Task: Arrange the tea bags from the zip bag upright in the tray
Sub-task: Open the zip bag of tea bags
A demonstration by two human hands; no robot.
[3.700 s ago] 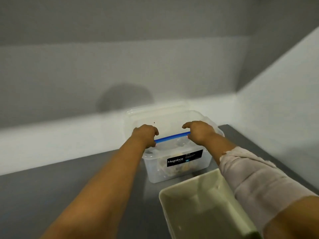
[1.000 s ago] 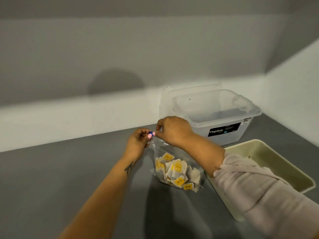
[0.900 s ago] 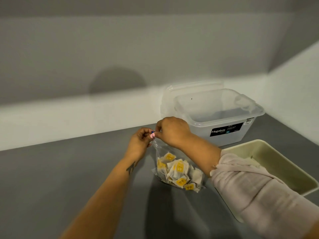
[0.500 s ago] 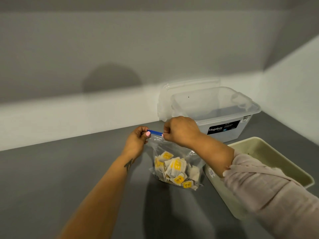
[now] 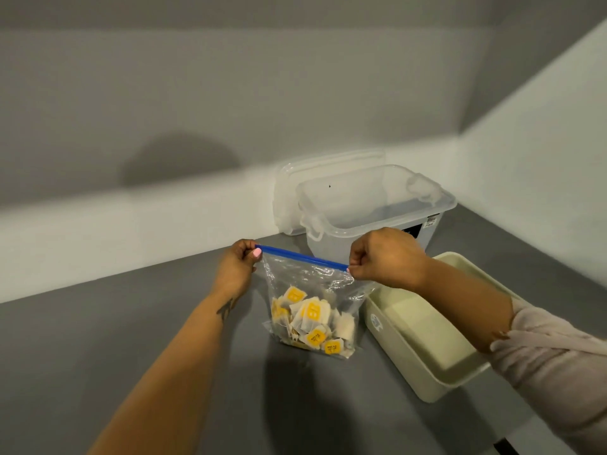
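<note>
Both arms reach forward: the left hand [image 5: 237, 264] and right hand [image 5: 382, 254] each pinch an end of the zip bag's [image 5: 312, 297] blue strip. Its tea bags [image 5: 308, 320] sit left of the tray [image 5: 394, 333] on the grey counter [image 5: 98, 339], white walls behind.

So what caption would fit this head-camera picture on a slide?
Both hands, left and right, pinch the zip bag of tea bags beside the tray.

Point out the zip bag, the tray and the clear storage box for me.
zip bag [image 5: 305, 277]: head view, clear plastic just under the blue zip strip.
tray [image 5: 399, 346]: head view, pale green near wall.
clear storage box [image 5: 331, 247]: head view, front wall.
</note>
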